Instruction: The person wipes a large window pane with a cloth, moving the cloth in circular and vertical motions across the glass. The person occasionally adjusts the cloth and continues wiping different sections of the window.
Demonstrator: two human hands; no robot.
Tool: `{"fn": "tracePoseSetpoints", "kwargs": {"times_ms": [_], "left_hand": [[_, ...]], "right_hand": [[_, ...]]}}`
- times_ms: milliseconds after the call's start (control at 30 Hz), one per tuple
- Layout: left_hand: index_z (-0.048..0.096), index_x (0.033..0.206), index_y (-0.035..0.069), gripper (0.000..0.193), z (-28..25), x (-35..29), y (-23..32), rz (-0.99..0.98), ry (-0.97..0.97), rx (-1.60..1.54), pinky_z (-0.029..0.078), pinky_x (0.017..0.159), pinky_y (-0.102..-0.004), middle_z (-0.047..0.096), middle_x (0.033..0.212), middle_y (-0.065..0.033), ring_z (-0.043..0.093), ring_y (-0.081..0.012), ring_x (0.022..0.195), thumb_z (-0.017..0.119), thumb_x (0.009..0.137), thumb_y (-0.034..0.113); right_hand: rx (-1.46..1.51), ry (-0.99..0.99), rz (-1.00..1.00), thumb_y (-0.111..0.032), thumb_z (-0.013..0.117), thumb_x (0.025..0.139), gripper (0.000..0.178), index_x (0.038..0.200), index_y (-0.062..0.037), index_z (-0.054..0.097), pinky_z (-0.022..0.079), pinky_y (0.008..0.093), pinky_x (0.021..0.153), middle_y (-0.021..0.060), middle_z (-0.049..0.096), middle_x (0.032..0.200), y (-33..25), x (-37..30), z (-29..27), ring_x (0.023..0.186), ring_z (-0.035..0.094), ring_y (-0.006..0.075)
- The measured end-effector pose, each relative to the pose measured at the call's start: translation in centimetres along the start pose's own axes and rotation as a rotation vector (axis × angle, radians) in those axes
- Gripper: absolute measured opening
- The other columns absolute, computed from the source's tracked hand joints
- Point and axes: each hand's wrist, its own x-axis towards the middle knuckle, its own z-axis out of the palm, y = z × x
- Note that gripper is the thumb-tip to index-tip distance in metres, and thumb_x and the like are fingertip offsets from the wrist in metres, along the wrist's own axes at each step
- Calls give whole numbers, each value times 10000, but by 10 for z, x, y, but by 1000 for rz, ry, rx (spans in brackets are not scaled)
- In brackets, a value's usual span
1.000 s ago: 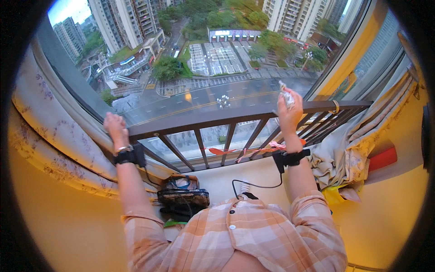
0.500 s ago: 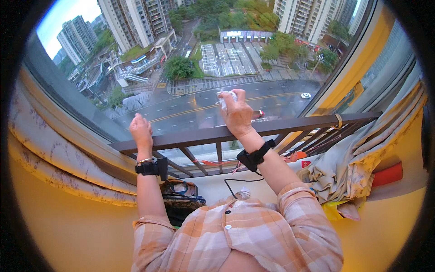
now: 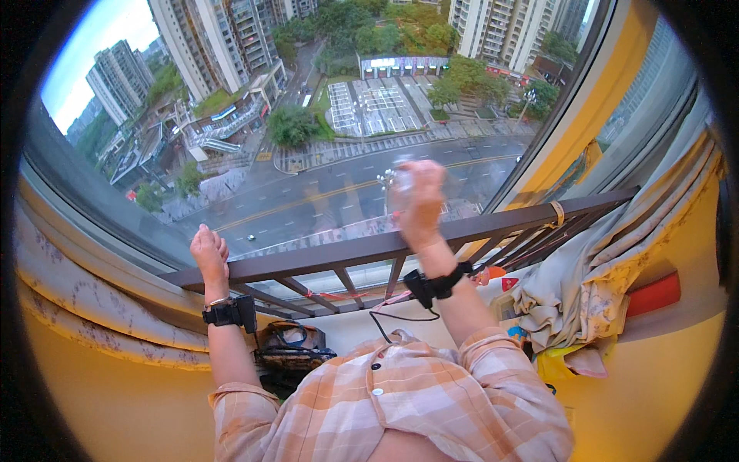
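Blurred by motion, my right hand [image 3: 422, 204] is closed around a crumpled white wad [image 3: 402, 175], paper or cloth, and is up at the window glass [image 3: 308, 206]. The hand is beyond and above the dark brown railing [image 3: 331, 256], and its forearm crosses over the rail. My left hand [image 3: 209, 254] is curled into a loose fist, with nothing visible in it. It is near the glass at the railing's left end; whether it touches either is unclear. Each wrist wears a black strap with a small box.
Curtains hang at the left [image 3: 100, 296] and right [image 3: 654, 223]. A dark bag [image 3: 296, 346] sits below the railing, with a black cable [image 3: 377, 319] nearby. Folded cloth [image 3: 550, 296], a red object [image 3: 654, 294] and a yellow bag [image 3: 556, 363] lie at the right. Outside, a road runs far below.
My right hand has swept a little right and lower with the white wad, smearing in the picture. The left fist appears farther left and lower, while the whole view has shifted.
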Motion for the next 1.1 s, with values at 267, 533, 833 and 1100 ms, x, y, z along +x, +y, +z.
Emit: {"fn": "tracePoseSetpoints", "kwargs": {"times_ms": [267,533,833,1100], "left_hand": [[301,657,143,410,-2,1,0,-41,16,-2,149,344,-224,253,512,55,219,-44,393,435,1016,289],[302,675,149,392,-3,1,-2,-29,-11,-19,138,343,-226,252,514,56,211,-46,395,430,1020,284],[291,645,147,427,-4,2,-5,17,-17,-33,144,348,-224,244,506,55,217,-44,392,436,1016,300],[292,647,144,425,-4,2,-5,-15,-22,2,136,339,-226,249,500,53,214,-46,378,434,1018,295]], "right_hand": [[-36,419,279,-128,643,829,214,1034,-79,607,435,405,878,124,544,1020,84,63,-61,980,541,304],[7,120,-148,-39,681,728,310,1027,-121,663,539,351,708,135,577,1035,7,30,-11,949,610,278],[-31,482,285,-106,641,830,199,1023,-61,616,440,406,858,116,580,1003,102,81,-76,974,546,293],[42,22,-145,-29,695,683,370,1036,-124,641,502,357,721,100,570,1005,-12,48,-10,955,590,267]]}}
